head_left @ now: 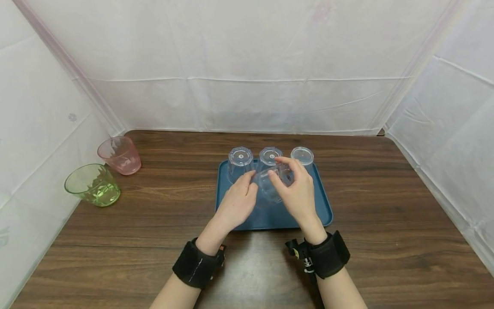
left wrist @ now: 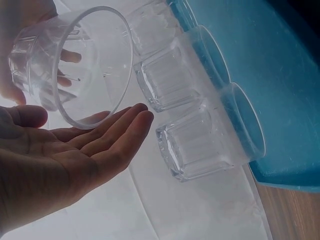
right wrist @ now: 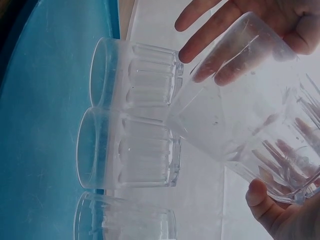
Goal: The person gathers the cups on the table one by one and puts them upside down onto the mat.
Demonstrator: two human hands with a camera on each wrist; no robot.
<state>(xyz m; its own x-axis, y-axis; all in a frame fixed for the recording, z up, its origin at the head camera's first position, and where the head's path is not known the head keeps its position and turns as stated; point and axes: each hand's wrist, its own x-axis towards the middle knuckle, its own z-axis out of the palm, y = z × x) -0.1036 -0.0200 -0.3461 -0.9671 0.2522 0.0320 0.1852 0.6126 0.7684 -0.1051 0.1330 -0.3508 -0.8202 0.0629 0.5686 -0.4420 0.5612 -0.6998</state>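
A clear tumbler (head_left: 266, 189) hangs tilted over the blue tray (head_left: 266, 222), between the two hands. My right hand (head_left: 299, 189) holds it near the base, thumb on one side and fingers on the other. Straight fingers of my left hand (head_left: 238, 201) lie along its rim side; in the left wrist view the palm is spread beneath the tumbler (left wrist: 75, 70). Behind, three clear tumblers stand upside down in a row on the tray: a left one (head_left: 240, 161), a middle one (head_left: 270, 155) and a right one (head_left: 302, 154), partly hidden by my right hand.
On the left of the brown wooden table (head_left: 162, 262) lie a pink tumbler (head_left: 122, 156) and a green tumbler (head_left: 96, 189), both appearing tilted, mouths toward the upper left. White cloth (head_left: 247, 103) walls in the back and both sides.
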